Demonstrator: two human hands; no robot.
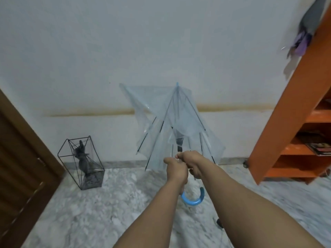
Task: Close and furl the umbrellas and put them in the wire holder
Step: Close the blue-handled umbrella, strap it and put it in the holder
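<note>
A clear umbrella (180, 120) with a blue tip and a blue hooked handle (194, 200) points up and away from me, its canopy half collapsed and its ribs hanging loose. My left hand (176, 170) grips the shaft just above the handle. Beside it and slightly higher, my right hand (194, 162) grips the shaft near the runner. A black wire holder (81, 164) stands on the floor at the left against the wall, and a dark furled umbrella (83, 159) stands inside it.
A brown wooden door (23, 167) fills the left edge. An orange shelf unit (295, 113) leans in at the right with magazines on a shelf. A grey and purple umbrella (304, 31) hangs from its top. The floor is mottled white marble.
</note>
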